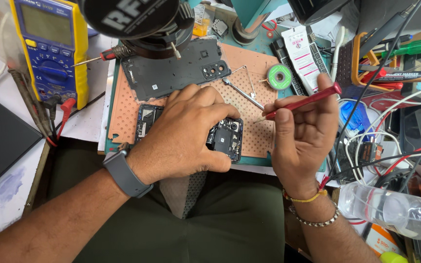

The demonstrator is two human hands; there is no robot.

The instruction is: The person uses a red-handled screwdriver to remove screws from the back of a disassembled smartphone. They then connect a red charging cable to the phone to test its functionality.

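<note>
The left hand (186, 134) presses flat on one opened phone (227, 139); the right hand (300, 131) pinches one red screwdriver (303, 101). One back cover (171, 73) and one pair of tweezers (243, 90) lie beyond.

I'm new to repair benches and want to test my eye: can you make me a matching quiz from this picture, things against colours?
Things:
1. multimeter
2. screwdriver in the right hand
3. solder wick spool
4. watch on the left wrist

Colours:
A. grey
B. red
C. yellow and blue
D. green

Pairs: 1-C, 2-B, 3-D, 4-A
</note>
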